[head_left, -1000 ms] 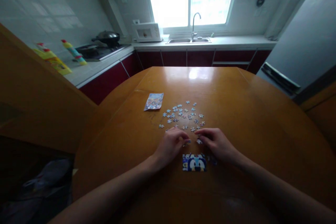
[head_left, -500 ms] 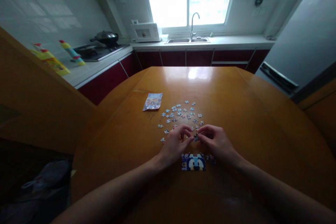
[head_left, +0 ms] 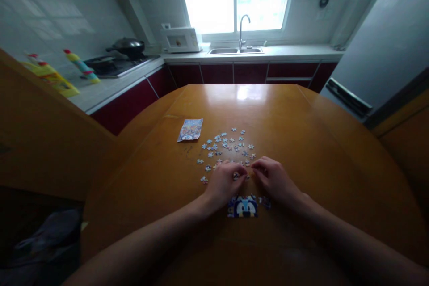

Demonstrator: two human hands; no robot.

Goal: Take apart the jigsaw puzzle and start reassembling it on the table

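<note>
My left hand (head_left: 225,182) is closed in a pinch just above the tabletop. A small jigsaw piece (head_left: 248,177) shows at its thumb and fingertip. Close by on the right, my right hand (head_left: 275,178) has thumb and fingers drawn together; whatever they hold, if anything, is hidden. Below the hands lies a joined section of puzzle (head_left: 246,208) with a blue cartoon dog face. A smaller dark cluster of pieces (head_left: 265,202) rests to its right, by my right wrist. Loose puzzle pieces (head_left: 225,140) are scattered beyond my hands, some partly covered by the left one.
A printed picture sheet (head_left: 190,130) lies left of the loose pieces on the wooden table (head_left: 301,120). Behind it are a counter with a sink (head_left: 224,51), a microwave (head_left: 182,39), a pan (head_left: 128,47) on the stove and yellow bottles (head_left: 53,78). A fridge (head_left: 378,44) stands right.
The view has swung slightly to the right. The right fingertips have drawn a little away from the piece between the hands, which now shows at the left fingertips.
</note>
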